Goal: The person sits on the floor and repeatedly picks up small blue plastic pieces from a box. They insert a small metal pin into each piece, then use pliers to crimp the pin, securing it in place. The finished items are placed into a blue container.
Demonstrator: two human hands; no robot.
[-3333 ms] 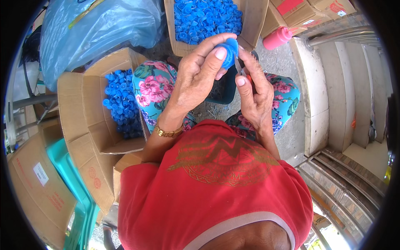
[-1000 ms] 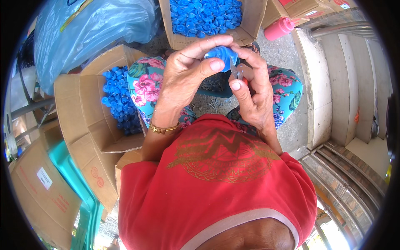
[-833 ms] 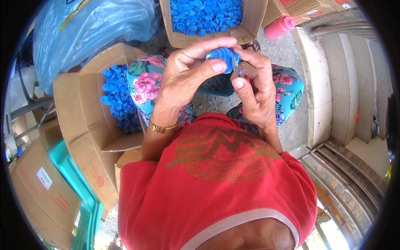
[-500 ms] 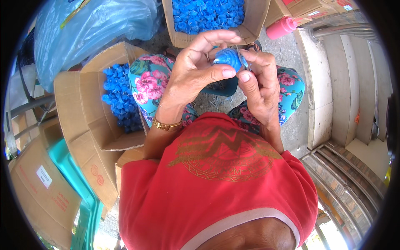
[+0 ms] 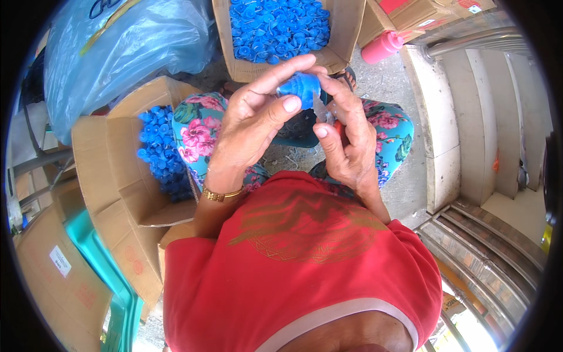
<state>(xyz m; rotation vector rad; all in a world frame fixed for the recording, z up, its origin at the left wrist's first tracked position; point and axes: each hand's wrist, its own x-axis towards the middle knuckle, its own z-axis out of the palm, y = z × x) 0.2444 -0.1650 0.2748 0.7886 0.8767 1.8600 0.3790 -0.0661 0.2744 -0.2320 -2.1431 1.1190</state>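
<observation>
My left hand [image 5: 246, 117] is closed around a round, stepped blue plastic piece [image 5: 300, 88], holding it between thumb and fingers above my lap. In my right hand [image 5: 352, 144] is a small knife [image 5: 320, 109] with a greyish blade and a bit of red handle showing. The blade lies against or very close to the right side of the blue piece, and my right fingers also reach its edge. Below both hands, between my knees, a dark teal container [image 5: 293, 142] is partly hidden.
An open cardboard box [image 5: 344, 44] full of small blue plastic parts [image 5: 278, 29] stands ahead. Another carton [image 5: 97, 152] at my left holds similar parts. A pink bottle [image 5: 381, 48] is at the far right, near pale steps [image 5: 469, 117]. A blue plastic bag [image 5: 135, 47] lies far left.
The blue piece has turned in my left hand, and the knife blade now points up along its right side. Both hands have shifted slightly left in view as the whole view moved.
</observation>
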